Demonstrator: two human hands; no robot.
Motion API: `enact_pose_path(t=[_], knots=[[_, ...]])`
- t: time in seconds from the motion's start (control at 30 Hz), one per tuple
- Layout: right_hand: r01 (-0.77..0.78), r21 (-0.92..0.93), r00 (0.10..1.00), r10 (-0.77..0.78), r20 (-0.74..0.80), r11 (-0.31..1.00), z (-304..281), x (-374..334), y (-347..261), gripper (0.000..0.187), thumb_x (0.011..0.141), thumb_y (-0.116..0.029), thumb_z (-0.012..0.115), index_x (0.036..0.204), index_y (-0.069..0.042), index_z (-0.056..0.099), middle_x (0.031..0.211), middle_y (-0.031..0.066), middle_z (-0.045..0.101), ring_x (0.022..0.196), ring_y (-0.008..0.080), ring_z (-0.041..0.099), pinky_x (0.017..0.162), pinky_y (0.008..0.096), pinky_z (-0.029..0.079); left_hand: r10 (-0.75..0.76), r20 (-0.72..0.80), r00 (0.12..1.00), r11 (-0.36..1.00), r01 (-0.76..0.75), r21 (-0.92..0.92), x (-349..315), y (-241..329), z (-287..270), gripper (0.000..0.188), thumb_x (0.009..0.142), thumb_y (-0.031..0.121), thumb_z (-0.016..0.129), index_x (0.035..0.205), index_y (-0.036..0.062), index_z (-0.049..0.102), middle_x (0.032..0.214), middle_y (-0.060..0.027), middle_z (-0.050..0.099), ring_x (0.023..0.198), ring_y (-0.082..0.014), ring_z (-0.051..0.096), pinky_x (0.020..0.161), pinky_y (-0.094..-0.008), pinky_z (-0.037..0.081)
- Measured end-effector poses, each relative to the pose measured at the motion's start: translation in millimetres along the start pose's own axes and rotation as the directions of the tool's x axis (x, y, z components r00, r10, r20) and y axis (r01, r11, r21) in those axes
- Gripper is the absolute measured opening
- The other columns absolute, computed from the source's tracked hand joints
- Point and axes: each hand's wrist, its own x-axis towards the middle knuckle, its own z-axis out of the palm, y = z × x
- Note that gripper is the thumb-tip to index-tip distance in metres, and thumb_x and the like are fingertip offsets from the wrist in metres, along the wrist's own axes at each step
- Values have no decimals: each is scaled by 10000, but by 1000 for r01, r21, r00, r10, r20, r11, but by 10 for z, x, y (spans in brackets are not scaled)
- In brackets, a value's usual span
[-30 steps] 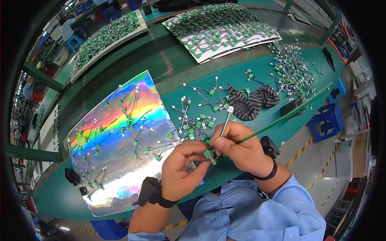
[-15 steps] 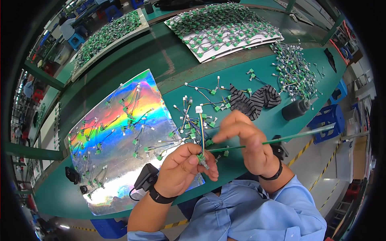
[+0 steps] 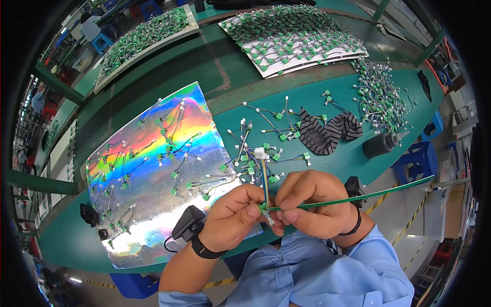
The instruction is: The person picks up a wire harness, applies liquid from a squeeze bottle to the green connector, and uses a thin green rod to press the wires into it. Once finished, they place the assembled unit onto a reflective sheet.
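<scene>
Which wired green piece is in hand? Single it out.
The wired green piece pinched in the left hand, its white connector sticking up; the other pieces in view lie unheld.

Green bench [image 3: 66, 240]: shiny sheet [image 3: 148, 197], scattered wired connectors [image 3: 250, 170], striped cloth [image 3: 319, 138], dark bottle [image 3: 378, 147], connector heap [image 3: 381, 97].

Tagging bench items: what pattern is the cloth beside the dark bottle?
Grey cloth with black stripes, clearest in the head view.

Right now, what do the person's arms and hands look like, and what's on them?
The left hand and right hand wear no gloves. Each side has a narrow black wristband with a chunky black box; a thin dark cable curls by the left one. Light-blue cloth sleeves leave much of the forearms bare.
</scene>
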Motion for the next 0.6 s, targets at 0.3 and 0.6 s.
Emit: enact_pose_path(t=[0.3,0.6], knots=[[-22,-126,997,31,72,992,-31,1,-25,107,842,40,549,940,24,508,849,171,573,683,199,600,584,317,505,-2,3,1000,1000,2,11,1,-11,3,268,973,204,476,1114,-23,468,996,-151,603,877,-247,632,773,-374,515],[-100,16,991,98,86,995,-51,-29,3,65,851,44,528,905,20,502,842,176,570,684,203,596,576,327,510,-64,38,997,997,66,-49,-10,-61,-25,264,974,212,474,1104,-17,477,996,-149,603,874,-249,633,780,-376,513]])
